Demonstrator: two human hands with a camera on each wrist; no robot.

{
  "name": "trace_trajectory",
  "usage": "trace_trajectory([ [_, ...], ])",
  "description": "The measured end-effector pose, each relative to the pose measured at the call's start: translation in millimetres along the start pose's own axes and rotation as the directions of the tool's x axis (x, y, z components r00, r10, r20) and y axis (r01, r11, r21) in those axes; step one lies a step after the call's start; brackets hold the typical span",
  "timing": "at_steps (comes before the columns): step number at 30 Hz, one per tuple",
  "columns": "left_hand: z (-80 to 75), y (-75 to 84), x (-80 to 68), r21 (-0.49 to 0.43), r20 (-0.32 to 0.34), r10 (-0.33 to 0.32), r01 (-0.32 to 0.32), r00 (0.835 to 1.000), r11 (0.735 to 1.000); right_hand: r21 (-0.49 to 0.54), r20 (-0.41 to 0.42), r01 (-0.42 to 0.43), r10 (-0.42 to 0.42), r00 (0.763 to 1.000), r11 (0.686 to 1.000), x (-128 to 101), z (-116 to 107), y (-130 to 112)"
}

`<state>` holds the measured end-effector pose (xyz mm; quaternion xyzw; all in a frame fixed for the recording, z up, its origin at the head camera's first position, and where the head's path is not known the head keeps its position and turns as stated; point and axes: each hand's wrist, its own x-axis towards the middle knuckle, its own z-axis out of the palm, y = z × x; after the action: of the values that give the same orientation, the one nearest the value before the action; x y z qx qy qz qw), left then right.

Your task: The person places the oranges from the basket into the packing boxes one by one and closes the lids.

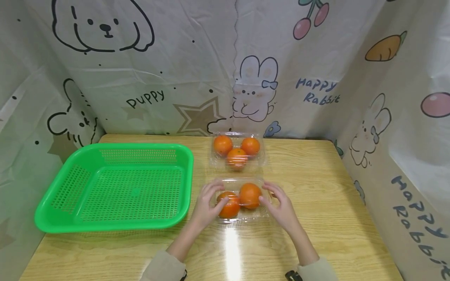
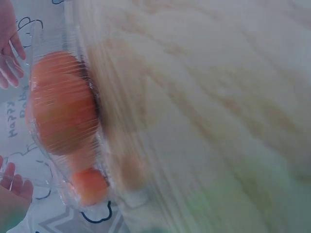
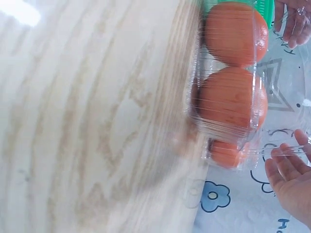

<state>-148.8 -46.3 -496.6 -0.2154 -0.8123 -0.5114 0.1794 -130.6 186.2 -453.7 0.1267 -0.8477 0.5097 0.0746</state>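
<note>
A clear plastic box (image 1: pixel 260 214) holding two oranges (image 1: pixel 250 196) stands on the table in front of me in the head view. My left hand (image 1: pixel 206 205) is at its left side and pinches the edge of the raised clear lid (image 3: pixel 286 149). Opposite, my right hand (image 1: pixel 284 208) holds the right edge of that lid between thumb and fingers. In the right wrist view the transparent edge crosses the right hand's fingers (image 3: pixel 286 170). The left wrist view has the left hand's fingers (image 2: pixel 17 187) against the plastic. Exact contact is hard to see through the plastic.
Behind it sits a second clear box (image 1: pixel 258 162) with three oranges (image 1: pixel 237 158). A green perforated basket (image 1: pixel 116 225) lies to the left on the wooden table (image 1: pixel 316 195). Printed cloth (image 1: pixel 197 70) walls the table at the back and sides.
</note>
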Motion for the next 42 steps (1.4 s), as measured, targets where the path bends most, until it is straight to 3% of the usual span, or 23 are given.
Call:
trace_trajectory([
  [7, -2.7, -3.5, -7.7, 0.014, 0.039, 0.033, -0.034, 0.999, 0.999, -0.034, 0.015, 0.008, -0.007, 1.0, 0.999, -8.3, 5.1, 38.9],
  [19, -4.8, -12.0, -20.7, 0.05, 0.097, 0.05, -0.055, 0.994, 0.997, -0.046, 0.017, -0.006, 0.007, 1.0, 0.999, -21.2, 11.7, 54.9],
  [30, -7.5, -11.8, -24.3, 0.103, 0.172, 0.048, -0.066, 0.984, 0.992, -0.082, 0.027, 0.021, -0.019, 0.999, 0.996, -28.1, 15.0, 57.9],
  [37, -7.9, -13.5, -25.0, 0.132, 0.225, 0.081, -0.113, 0.971, 0.985, -0.078, 0.034, 0.019, -0.017, 0.999, 0.997, -29.8, 11.6, 23.0],
  [42, -8.9, -13.5, -25.5, 0.136, 0.241, 0.064, -0.099, 0.968, 0.986, -0.074, 0.035, 0.038, -0.035, 0.999, 0.997, -30.3, 12.6, 25.0],
])
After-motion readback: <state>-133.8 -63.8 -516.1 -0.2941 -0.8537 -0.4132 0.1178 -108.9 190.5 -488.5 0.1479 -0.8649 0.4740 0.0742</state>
